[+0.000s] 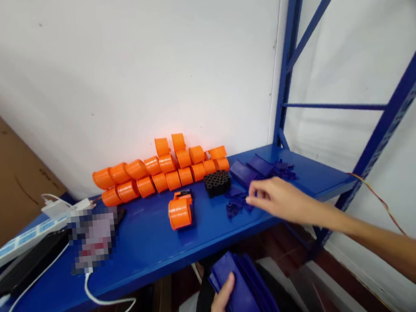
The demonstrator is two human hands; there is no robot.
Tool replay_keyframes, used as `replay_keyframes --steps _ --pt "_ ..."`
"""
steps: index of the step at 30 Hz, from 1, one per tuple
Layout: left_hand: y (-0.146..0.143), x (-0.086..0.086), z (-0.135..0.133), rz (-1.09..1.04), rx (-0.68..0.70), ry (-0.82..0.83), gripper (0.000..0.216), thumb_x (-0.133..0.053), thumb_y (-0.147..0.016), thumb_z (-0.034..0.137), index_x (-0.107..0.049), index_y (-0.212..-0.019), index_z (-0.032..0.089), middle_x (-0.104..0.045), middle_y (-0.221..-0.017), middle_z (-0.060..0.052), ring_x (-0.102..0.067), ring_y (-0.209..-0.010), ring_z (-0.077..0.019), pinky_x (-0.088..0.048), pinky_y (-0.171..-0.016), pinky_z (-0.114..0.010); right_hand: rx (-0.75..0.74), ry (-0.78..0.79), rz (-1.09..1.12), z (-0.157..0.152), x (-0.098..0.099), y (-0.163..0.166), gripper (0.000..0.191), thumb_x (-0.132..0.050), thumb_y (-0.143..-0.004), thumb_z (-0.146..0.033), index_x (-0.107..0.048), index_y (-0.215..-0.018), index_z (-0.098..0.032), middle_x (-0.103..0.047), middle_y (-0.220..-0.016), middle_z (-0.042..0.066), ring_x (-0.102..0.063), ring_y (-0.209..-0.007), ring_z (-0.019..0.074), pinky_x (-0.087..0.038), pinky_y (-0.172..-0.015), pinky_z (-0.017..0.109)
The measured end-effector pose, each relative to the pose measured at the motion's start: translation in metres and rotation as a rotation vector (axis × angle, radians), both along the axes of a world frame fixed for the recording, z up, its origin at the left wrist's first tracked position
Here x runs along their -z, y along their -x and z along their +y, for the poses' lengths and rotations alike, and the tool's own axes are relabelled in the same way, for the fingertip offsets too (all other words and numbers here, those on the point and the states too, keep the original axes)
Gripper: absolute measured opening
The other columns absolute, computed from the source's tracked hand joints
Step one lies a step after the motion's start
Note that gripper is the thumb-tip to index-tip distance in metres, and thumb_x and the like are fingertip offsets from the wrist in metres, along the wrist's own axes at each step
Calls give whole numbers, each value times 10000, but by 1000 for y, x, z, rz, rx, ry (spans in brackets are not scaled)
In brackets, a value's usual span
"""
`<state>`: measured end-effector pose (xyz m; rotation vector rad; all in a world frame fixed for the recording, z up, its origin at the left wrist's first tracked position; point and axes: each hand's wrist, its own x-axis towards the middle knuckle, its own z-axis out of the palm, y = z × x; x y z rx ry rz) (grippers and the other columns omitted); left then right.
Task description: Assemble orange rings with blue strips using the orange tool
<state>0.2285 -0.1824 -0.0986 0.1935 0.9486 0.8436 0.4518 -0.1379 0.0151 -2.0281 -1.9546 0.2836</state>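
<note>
My right hand [276,199] reaches over the blue shelf [146,245] with its fingers curled at a scatter of small dark blue plastic pieces [236,203]; whether it pinches one I cannot make out. My left hand [220,304] is low below the shelf edge, closed on a stack of blue plastic plates [245,294]. One orange cylindrical part [180,211] lies alone mid-shelf. A cluster of black tubes [217,182] stands just behind the small pieces.
Several orange cylindrical parts [160,173] are stacked in rows along the white wall. Larger blue plates [253,169] lie at the right. A white power strip [24,237] and cables sit at the left beside a blurred object. A blue rack upright [290,55] rises on the right.
</note>
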Motion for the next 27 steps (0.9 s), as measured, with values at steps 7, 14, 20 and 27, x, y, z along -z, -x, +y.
replay_keyframes --steps 7,14,20,27 --pt "-27 32 6 198 -63 -172 462 -674 -830 411 -636 -1222 170 -650 -1326 -106 -440 -1370 -291 -309 -1156 -401 -57 276 616 -100 90 51 701 -366 -953 -607 -312 -1534 -217 -431 -1513 97 -405 -1382 279 -333 -1116 393" --pt "-38 29 -14 540 -55 -669 645 -573 -850 563 -456 -1404 254 -597 -1341 -66 -417 -1366 -272 -260 -1156 -321 -48 106 887 -102 109 58 602 -473 -930 -557 -414 -1482 -321 -544 -1426 49 -507 -1300 284 -397 -1083 374" --pt "-28 15 -12 604 -117 -728 652 -640 -807 557 -505 -1386 288 -637 -1282 -50 -530 -1248 -272 -338 -1088 -304 -139 148 959 -113 124 59 751 -561 -897 -529 -261 -1546 -298 -440 -1509 71 -397 -1387 301 -349 -1125 422" --pt "-30 39 -5 160 157 -64 498 -584 -874 496 -660 -1218 143 -706 -1217 -137 -538 -1282 -331 -404 -1089 -462 106 -112 1241 -93 118 50 555 -442 -946 -587 -515 -1396 -273 -576 -1368 104 -513 -1282 258 -369 -1103 438"
